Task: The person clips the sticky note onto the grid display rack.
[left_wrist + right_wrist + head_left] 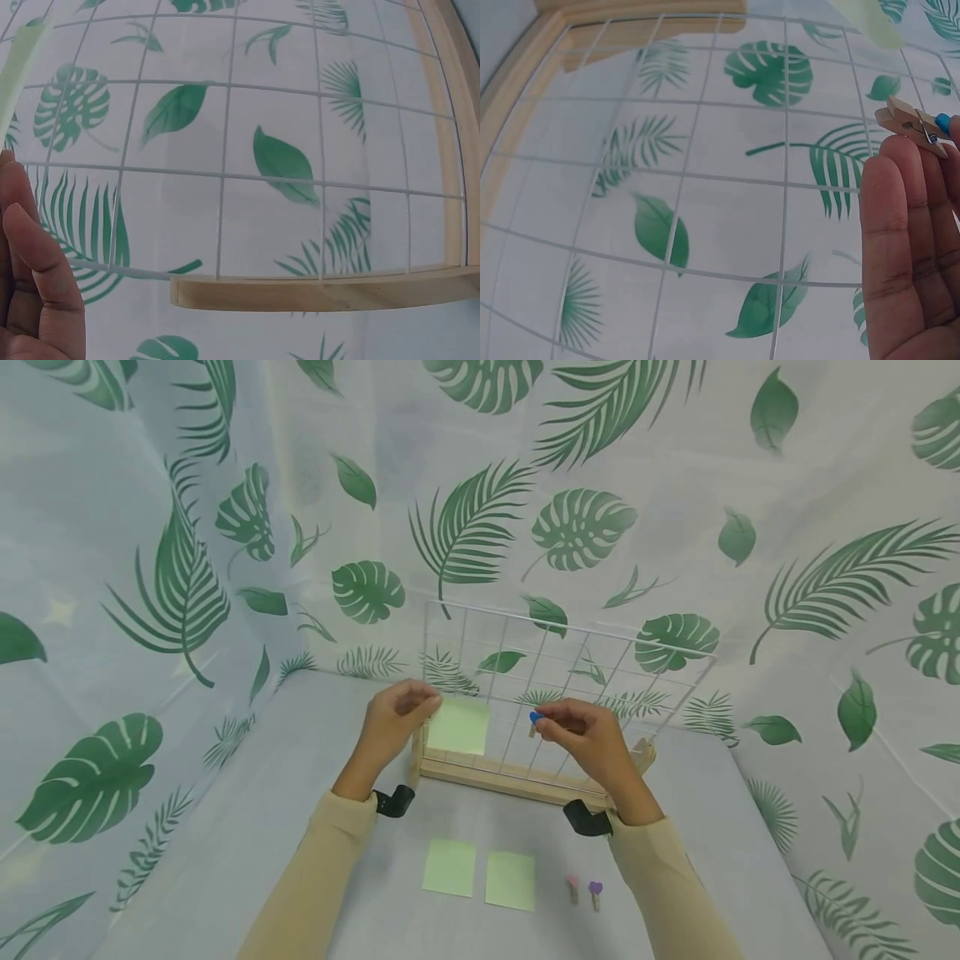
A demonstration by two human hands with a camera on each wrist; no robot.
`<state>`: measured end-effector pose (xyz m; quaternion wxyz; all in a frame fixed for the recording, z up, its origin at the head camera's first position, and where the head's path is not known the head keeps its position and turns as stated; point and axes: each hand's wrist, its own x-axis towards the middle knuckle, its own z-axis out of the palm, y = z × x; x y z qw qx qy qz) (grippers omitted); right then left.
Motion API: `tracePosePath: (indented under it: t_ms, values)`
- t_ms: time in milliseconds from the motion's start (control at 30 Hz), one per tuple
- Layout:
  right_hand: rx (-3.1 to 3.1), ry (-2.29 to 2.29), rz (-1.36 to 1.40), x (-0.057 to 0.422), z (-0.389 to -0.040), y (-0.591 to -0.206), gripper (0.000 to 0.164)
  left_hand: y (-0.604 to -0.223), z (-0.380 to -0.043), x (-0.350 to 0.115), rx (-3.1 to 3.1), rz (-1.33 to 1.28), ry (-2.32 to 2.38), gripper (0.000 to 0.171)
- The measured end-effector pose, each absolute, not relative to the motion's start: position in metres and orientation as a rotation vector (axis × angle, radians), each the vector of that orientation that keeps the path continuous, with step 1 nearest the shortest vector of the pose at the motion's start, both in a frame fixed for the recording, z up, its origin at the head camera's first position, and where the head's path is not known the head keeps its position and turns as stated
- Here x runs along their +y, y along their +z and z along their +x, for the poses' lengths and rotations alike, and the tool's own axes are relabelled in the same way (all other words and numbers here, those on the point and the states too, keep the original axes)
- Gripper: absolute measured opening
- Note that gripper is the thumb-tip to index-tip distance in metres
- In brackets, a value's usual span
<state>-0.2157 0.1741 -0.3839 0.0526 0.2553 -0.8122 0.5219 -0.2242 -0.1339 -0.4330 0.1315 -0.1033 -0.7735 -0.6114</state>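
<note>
My left hand [399, 717] pinches a pale green paper square [459, 727] by its left edge, against the lower left of a white wire grid [525, 681]. In the left wrist view, the square's edge shows at the far left above the fingers [49, 277]. Between thumb and fingers my right hand [588, 735] pinches a small wooden clothespin [911, 124] with a blue heart on it. This hand is in front of the grid, to the right of the paper, and the clothespin's wooden end points away from the fingertips.
The grid stands in a wooden base [510, 782] on a pale table. Nearer lie two more green paper squares [450, 867], a clothespin with a pink heart [573, 888] and one with a purple heart [596, 895]. Leaf-patterned cloth [480, 468] hangs behind.
</note>
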Motion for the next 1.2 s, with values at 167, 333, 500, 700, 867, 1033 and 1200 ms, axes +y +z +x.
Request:
tracePosePath:
  t_ms: [167, 333, 500, 700, 867, 1033, 1200]
  values:
    - [-2.465, 1.565, 0.777, 0.17, -0.218, -0.381, 0.015, -0.427, -0.228, -0.131, -2.235, -0.291, -1.79, 0.018]
    - [-2.472, 1.531, 0.774, 0.166, -0.221, -0.379, 0.015, -0.424, -0.233, -0.13, -2.23, -0.316, -1.765, 0.02]
    - [-2.472, 1.488, 0.791, 0.165, -0.225, -0.378, 0.014, -0.418, -0.236, -0.127, -2.22, -0.339, -1.746, 0.021]
    - [-2.47, 1.481, 0.808, 0.162, -0.227, -0.375, 0.013, -0.415, -0.241, -0.127, -2.21, -0.35, -1.734, 0.022]
    - [-2.463, 1.469, 0.81, 0.16, -0.228, -0.372, 0.013, -0.412, -0.243, -0.126, -2.215, -0.358, -1.713, 0.023]
    - [-2.477, 1.462, 0.799, 0.158, -0.228, -0.369, 0.014, -0.409, -0.244, -0.124, -2.206, -0.371, -1.719, 0.024]
    - [-2.48, 1.437, 0.814, 0.155, -0.228, -0.364, 0.014, -0.406, -0.245, -0.124, -2.189, -0.388, -1.716, 0.021]
